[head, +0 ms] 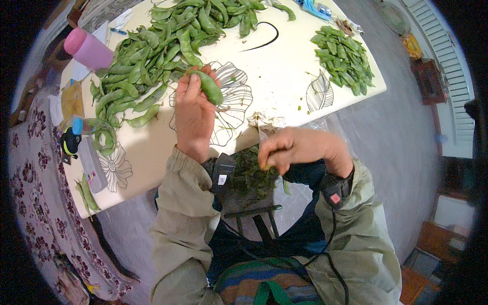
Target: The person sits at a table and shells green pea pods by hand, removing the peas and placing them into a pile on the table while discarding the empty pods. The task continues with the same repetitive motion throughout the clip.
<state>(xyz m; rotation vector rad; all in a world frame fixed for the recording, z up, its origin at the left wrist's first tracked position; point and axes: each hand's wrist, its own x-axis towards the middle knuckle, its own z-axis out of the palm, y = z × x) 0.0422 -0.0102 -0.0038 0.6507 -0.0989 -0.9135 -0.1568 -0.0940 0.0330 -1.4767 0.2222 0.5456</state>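
A broad green bean pod (pixel 209 87) is held in my left hand (pixel 196 105), thumb on top, over the flower print of the white table. My right hand (pixel 295 148) is off the table's near edge, above a dark container of green scraps (pixel 249 175); its fingers are pinched around a small green bit, blurred. A large heap of whole bean pods (pixel 152 53) spreads beyond and left of my left hand. At the table's right lies a smaller pile of short green pod pieces (pixel 341 59).
A pink-purple bottle (pixel 89 49) and a grey case (pixel 92 166) stand on the left of the table (pixel 148 160). Crumpled white paper (pixel 267 121) lies at the near edge. A patterned sofa (pixel 38 190) is left. A cable (pixel 334 236) runs from my right wrist.
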